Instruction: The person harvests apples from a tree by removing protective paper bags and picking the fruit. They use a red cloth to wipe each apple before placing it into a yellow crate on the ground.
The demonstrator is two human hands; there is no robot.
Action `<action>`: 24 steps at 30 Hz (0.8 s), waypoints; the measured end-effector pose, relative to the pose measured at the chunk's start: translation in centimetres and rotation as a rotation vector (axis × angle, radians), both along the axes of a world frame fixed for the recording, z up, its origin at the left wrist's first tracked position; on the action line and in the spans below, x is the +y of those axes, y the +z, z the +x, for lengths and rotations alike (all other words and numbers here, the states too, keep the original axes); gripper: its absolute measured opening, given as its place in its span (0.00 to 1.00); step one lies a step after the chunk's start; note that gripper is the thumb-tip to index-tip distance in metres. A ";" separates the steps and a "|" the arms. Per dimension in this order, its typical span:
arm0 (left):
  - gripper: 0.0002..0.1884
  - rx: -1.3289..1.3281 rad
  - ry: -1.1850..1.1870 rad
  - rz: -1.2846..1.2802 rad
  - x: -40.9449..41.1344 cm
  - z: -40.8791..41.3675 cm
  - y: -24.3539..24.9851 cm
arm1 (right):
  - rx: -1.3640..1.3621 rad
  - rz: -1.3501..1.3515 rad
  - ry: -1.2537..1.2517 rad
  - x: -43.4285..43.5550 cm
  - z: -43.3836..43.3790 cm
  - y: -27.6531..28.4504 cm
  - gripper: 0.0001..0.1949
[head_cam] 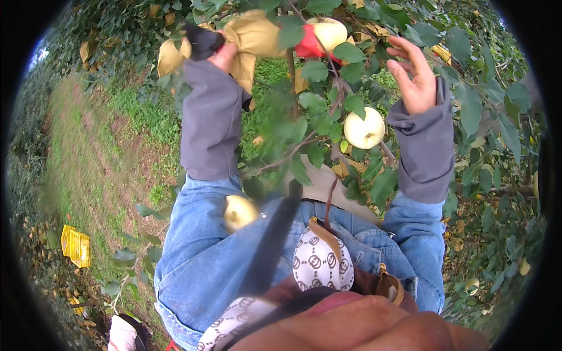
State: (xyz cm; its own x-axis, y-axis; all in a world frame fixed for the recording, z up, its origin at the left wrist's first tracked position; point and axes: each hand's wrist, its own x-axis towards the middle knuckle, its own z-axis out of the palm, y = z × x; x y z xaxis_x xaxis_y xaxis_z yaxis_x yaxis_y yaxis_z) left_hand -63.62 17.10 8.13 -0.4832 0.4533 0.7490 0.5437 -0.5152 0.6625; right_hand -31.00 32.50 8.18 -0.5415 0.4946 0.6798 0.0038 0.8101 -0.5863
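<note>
My left hand (225, 55), at the upper left, is closed on crumpled paper fruit bags (252, 35), tan outside with a black part; leaves hide some of its fingers. My right hand (412, 72) is raised at the upper right, fingers apart and bent, holding nothing. Between the hands a pale yellow apple (332, 33) hangs on the branch with a red inner bag (308, 43) partly around it. Below and left of my right hand hangs a bare pale apple (365, 127). Another apple (240, 213) shows in front of my denim sleeve at the left.
Leafy apple branches (298, 147) cross in front of my body. Yellow plastic crates (79, 249) stand on the ground at the far left, beyond a grassy strip (96, 162). A leafy twig (127, 274) reaches up at the lower left, beside a pale bundle (122, 333).
</note>
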 end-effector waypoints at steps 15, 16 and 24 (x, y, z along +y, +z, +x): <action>0.07 -0.025 0.005 -0.045 -2.9 1.1 -2.0 | -0.351 0.118 -0.292 7.5 -9.9 -5.8 0.25; 0.07 -0.012 -0.009 -0.054 -2.9 1.5 -2.1 | -0.381 0.119 -0.332 7.7 -9.7 -5.5 0.23; 0.07 0.295 -0.126 -0.086 -1.2 4.6 -2.3 | 0.061 -0.075 -0.384 1.0 -2.5 0.4 0.11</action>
